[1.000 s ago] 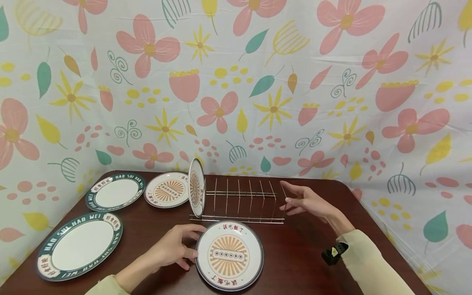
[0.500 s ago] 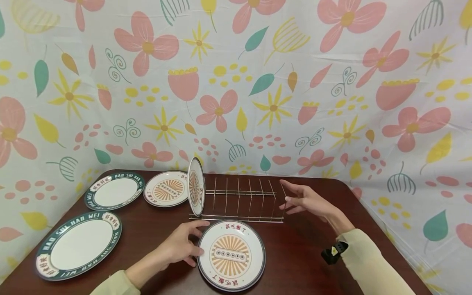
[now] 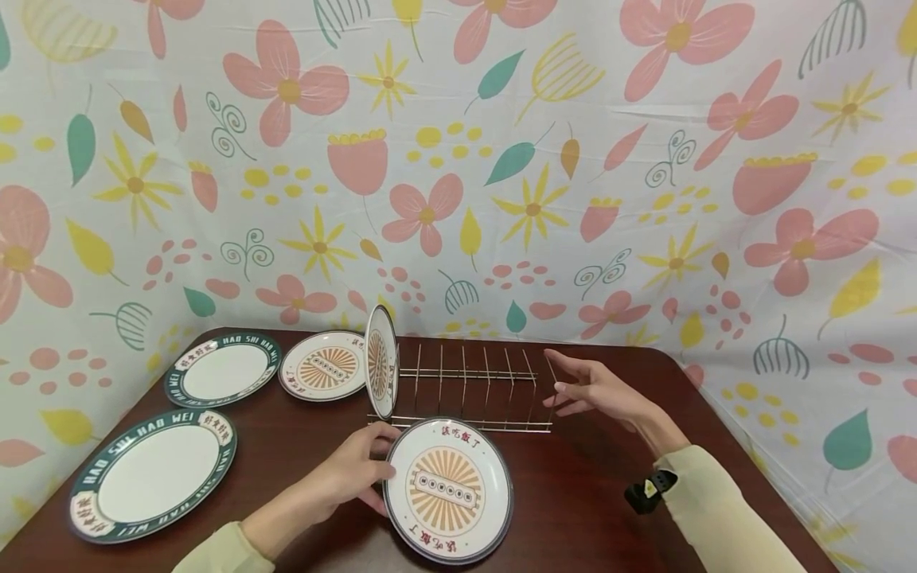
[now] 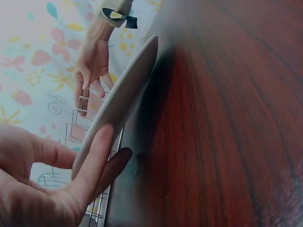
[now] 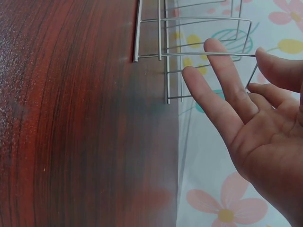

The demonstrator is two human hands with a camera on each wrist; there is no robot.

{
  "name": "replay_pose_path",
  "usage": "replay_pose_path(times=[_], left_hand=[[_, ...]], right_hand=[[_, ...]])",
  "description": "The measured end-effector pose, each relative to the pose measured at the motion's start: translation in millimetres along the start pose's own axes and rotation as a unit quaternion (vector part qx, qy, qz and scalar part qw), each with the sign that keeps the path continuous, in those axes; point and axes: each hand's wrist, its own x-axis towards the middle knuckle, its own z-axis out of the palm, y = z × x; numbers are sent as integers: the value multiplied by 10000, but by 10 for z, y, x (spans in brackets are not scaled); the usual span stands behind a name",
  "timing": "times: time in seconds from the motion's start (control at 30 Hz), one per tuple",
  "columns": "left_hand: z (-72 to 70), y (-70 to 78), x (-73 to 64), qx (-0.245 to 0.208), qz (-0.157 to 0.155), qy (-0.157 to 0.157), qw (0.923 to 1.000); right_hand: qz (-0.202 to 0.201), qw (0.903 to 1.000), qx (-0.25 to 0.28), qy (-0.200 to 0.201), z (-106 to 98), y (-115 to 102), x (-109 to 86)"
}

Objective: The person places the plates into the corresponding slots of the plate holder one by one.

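The sunburst-patterned dinner plate with red lettering [image 3: 447, 489] is found nearest, before the rack. It is tilted off the dark wood-grain table [image 3: 573, 493], its left edge raised; whether its opposite edge touches the wood cannot be told. That left edge is pinched by the left hand [image 3: 351, 469], with a finger pressed to the pale underside in the left wrist view.

Judged by its glazed look, the plate would be expected to be rigid, smooth and moderately heavy, liable to slip from dry fingertips and to chip if knocked. With one edge alone gripped, a twisting pull should be felt at the fingers; a deeper hold, with more fingers spread beneath and the thumb over the rim, would be better trusted.

Off to the left, a green-rimmed plate [image 3: 168, 477] is laid flat. Farther off, the end wire of the metal plate rack [image 3: 465, 375] is held lightly between thumb and fingers by the right hand [image 3: 602, 394]. The thin-wired frame is judged light and easily shifted, so it is best steadied there. At its left end a matching sunburst plate [image 3: 381, 362] is stood on edge. Beyond, a flat sunburst plate [image 3: 329, 366] and a second green-rimmed plate [image 3: 228, 374] are seen, backed by floral cloth [image 3: 430, 215].
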Motion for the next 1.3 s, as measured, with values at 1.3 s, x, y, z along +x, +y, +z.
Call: replay_pose_path(times=[1.3], left_hand=[[-91,408,-389,-1233,810,-772,9860]], right_hand=[[-3,10000,-32,-38,-8,3,4]])
